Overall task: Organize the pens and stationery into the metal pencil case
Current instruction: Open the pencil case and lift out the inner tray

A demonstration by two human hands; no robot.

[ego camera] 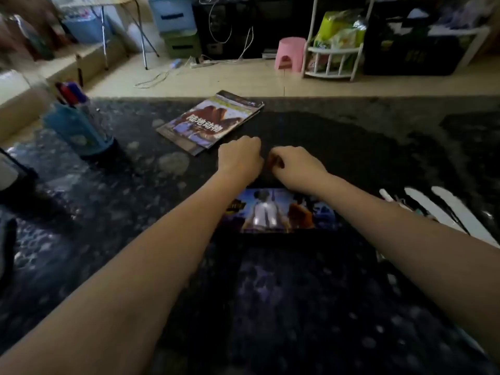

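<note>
Dark speckled counter (89, 212), dim light, view blurred. Metal pencil case (278, 212) lies flat on it, printed lid up w/ game artwork, long side across the view; lid looks closed.

All places rel. to the case:
- L hand (239, 158) just beyond its far edge, left of centre. Fingers curled under, knuckles up. Can't tell if anything's held; fingertips hidden.
- R hand (296, 165) just beyond far edge, right of centre, close beside L hand w/ a small gap. Fingers curled, thumb and forefinger drawn together as if pinching; no object made out between them, too dark.
- Both forearms pass over the case's ends, covering its corners.
- Pens (433, 209): several white, lying on counter to the right, fanned, apart from the case. Exact count unclear.
- Booklet (211, 121) w/ colour cover, beyond and left, near L hand, lying at an angle.
- Blue holder (78, 128) far left and beyond, upright, w/ red and blue-capped pens sticking out.
- Pink stool (289, 55) on the floor past the counter's far edge.
</note>
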